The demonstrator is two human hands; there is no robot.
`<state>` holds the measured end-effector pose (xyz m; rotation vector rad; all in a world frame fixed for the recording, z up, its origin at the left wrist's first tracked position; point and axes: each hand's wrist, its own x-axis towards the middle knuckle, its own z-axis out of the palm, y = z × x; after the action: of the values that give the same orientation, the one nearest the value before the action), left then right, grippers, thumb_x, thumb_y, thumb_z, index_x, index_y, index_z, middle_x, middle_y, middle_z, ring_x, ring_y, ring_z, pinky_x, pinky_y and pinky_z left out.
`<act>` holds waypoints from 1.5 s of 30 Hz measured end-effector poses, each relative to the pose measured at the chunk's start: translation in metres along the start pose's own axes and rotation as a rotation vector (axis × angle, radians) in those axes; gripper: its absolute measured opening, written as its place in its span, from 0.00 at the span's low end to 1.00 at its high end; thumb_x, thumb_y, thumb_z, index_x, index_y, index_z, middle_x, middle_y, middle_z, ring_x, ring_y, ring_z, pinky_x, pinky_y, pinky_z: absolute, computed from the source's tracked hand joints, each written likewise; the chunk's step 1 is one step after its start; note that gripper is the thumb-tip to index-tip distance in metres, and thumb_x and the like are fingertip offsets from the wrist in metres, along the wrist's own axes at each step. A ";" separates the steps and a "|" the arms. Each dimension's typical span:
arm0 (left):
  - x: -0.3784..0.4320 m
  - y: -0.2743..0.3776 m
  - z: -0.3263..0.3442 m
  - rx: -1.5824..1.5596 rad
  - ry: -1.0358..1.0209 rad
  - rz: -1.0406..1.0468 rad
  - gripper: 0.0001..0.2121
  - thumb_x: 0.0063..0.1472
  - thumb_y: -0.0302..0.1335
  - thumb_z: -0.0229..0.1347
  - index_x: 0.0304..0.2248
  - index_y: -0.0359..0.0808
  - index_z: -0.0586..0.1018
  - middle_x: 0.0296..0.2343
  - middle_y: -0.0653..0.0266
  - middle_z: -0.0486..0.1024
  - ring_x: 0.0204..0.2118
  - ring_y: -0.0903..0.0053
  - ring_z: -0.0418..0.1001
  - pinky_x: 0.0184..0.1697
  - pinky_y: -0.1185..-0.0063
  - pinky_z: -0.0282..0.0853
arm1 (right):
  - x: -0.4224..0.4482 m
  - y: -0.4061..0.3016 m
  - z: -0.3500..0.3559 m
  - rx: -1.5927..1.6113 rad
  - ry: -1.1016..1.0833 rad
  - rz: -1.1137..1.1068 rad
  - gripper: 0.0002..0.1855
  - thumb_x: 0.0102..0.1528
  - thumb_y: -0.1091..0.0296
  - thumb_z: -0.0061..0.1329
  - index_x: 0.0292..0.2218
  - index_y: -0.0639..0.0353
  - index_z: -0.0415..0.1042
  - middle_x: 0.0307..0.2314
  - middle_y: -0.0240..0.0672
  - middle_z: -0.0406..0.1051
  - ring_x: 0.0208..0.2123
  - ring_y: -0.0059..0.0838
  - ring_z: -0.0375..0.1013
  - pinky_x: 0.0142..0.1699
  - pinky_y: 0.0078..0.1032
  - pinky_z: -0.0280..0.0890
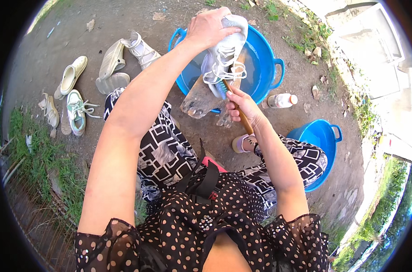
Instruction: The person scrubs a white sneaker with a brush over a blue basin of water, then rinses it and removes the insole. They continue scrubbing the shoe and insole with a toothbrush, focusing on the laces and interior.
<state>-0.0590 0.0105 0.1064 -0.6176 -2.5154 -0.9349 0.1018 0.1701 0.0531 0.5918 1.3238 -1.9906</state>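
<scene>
My left hand (211, 29) grips the toe end of a white lace-up sneaker (226, 51), holding it over a large blue plastic tub (260, 44) of cloudy water. Loose white laces hang over the shoe's tongue. My right hand (241, 105) is closed on the wooden handle of a scrubbing brush (240, 115). The brush's blue bristles lie against the heel end of the sneaker. Under the shoe, a worn wooden board (201, 98) leans across the near rim of the tub.
A capped plastic bottle (281, 101) lies right of the tub. A second blue tub (316, 134) stands beside my right knee. On the dirt at left are a pale clog (73, 74), a green-and-white sneaker (77, 112), a white lace-up shoe (141, 51) and several other shoes.
</scene>
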 end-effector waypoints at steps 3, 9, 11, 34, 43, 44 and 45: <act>-0.015 -0.009 -0.013 -0.149 0.071 -0.100 0.20 0.45 0.45 0.59 0.34 0.41 0.74 0.28 0.59 0.76 0.33 0.63 0.74 0.36 0.71 0.69 | 0.004 -0.002 -0.036 -1.075 0.228 -0.597 0.31 0.52 0.61 0.47 0.55 0.54 0.55 0.30 0.41 0.73 0.28 0.35 0.73 0.34 0.28 0.66; -0.062 -0.034 -0.024 -0.098 -0.083 -0.159 0.21 0.49 0.39 0.59 0.40 0.36 0.71 0.31 0.55 0.74 0.36 0.65 0.74 0.39 0.73 0.67 | 0.006 -0.012 -0.025 -1.557 0.573 -0.326 0.30 0.50 0.62 0.44 0.54 0.48 0.55 0.29 0.48 0.72 0.34 0.45 0.73 0.39 0.41 0.66; -0.082 -0.037 -0.031 -0.090 -0.166 -0.054 0.21 0.50 0.35 0.57 0.42 0.36 0.69 0.34 0.52 0.74 0.38 0.62 0.73 0.41 0.72 0.67 | 0.021 0.019 -0.009 -1.385 0.558 -0.279 0.30 0.50 0.61 0.44 0.55 0.48 0.54 0.30 0.54 0.71 0.35 0.51 0.71 0.41 0.42 0.65; -0.151 -0.080 -0.016 0.041 -0.485 -0.346 0.25 0.47 0.29 0.57 0.43 0.30 0.61 0.35 0.40 0.70 0.41 0.49 0.68 0.43 0.65 0.63 | 0.013 0.055 0.012 -1.149 0.319 -0.332 0.33 0.52 0.61 0.43 0.57 0.56 0.49 0.36 0.55 0.69 0.40 0.53 0.69 0.47 0.42 0.62; -0.147 -0.073 -0.016 0.052 -0.530 -0.368 0.29 0.47 0.30 0.57 0.47 0.30 0.60 0.38 0.40 0.69 0.44 0.50 0.67 0.45 0.66 0.62 | 0.021 0.037 0.012 -1.223 0.401 -0.230 0.31 0.52 0.62 0.42 0.56 0.55 0.51 0.36 0.51 0.70 0.40 0.48 0.70 0.46 0.40 0.63; -0.144 -0.072 -0.017 0.065 -0.550 -0.392 0.29 0.47 0.30 0.57 0.47 0.30 0.59 0.39 0.41 0.69 0.44 0.51 0.67 0.46 0.66 0.62 | 0.015 0.044 0.017 -1.203 0.324 -0.263 0.32 0.51 0.62 0.43 0.56 0.54 0.51 0.36 0.53 0.70 0.39 0.52 0.69 0.46 0.41 0.63; -0.143 -0.073 -0.017 0.059 -0.546 -0.378 0.29 0.47 0.30 0.57 0.47 0.30 0.59 0.39 0.41 0.68 0.45 0.51 0.67 0.46 0.67 0.62 | 0.011 0.047 0.022 -1.180 0.246 -0.299 0.32 0.51 0.61 0.43 0.56 0.53 0.50 0.35 0.54 0.70 0.37 0.56 0.69 0.46 0.41 0.62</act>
<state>0.0251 -0.0888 0.0108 -0.4246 -3.2188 -0.9014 0.1289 0.1348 0.0250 0.0463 2.4852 -0.9906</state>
